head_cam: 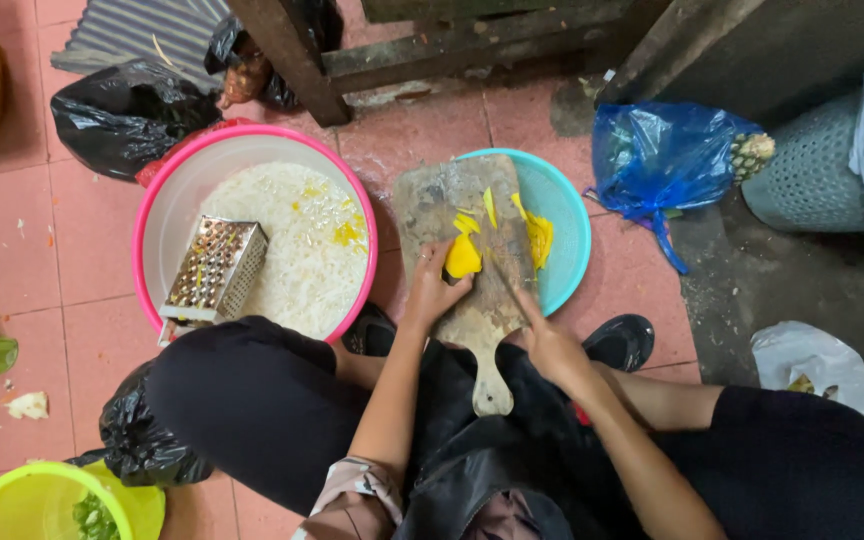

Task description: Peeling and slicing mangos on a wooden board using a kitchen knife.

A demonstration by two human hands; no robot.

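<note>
Slicing under way: the left hand clamps the yellow fruit chunk on the worn wooden cutting board over the turquoise plastic basin; the right hand is closed around a knife. Next cut needs fingertips clear, I'd judge.

We have a single view, from the camera worn on the person's head. It looks almost straight down over the crouched knees onto the tiled floor. It sits close: the forearms enter from the bottom edge, the wooden cutting board lies near centre, and basins and bags fill the edges.
</note>
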